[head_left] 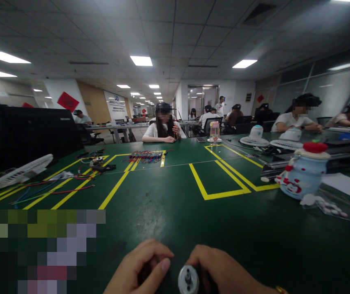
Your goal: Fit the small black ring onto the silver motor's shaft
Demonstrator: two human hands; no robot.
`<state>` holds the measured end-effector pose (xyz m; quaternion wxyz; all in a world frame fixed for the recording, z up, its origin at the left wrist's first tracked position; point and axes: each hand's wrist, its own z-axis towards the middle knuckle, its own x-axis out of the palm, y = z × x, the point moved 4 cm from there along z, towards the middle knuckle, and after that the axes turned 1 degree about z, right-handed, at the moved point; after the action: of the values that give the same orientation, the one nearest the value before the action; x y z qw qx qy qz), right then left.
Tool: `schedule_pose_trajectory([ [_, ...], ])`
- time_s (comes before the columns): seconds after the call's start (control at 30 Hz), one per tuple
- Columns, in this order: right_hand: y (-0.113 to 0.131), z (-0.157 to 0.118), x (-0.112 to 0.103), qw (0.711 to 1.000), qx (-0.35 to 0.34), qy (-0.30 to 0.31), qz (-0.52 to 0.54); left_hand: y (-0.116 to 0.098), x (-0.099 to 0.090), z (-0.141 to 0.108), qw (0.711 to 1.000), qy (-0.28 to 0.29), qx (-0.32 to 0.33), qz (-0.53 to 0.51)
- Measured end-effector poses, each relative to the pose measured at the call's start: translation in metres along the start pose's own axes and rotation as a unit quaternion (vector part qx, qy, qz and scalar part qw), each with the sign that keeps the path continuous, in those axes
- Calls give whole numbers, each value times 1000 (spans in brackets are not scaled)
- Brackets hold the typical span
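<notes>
Near the bottom of the head view, my right hand is closed around a small motor. Its round, silvery end face points up toward me, with a short shaft at the middle and dark holes beside it; the rest of its body is mostly hidden. Just left of it, my left hand rests low over the green table. Its fingers are curled loosely, thumb and forefinger apart, and nothing shows between them. The left hand and the motor do not touch.
Yellow tape marks the tabletop. Bundled wires lie farther back, loose wires to the left. A blue bottle stands at right, with small fans behind it. Across the table sits a person.
</notes>
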<state>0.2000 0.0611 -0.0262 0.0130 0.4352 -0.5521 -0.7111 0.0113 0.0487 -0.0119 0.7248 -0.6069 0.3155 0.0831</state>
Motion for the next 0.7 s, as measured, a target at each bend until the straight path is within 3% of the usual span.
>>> schedule_pose_trajectory([
  [0.17, -1, -1, 0, 1000, -2, -3, -6, 1, -10, 6, 990, 25, 42, 131],
  [0.3, 4, -5, -1, 1000, 3, -4, 1, 3, -9, 5, 988, 24, 64, 136],
  [0.7, 9, -11, -1, 999, 30, -3, 40, -4, -7, 3, 992, 21, 51, 117],
])
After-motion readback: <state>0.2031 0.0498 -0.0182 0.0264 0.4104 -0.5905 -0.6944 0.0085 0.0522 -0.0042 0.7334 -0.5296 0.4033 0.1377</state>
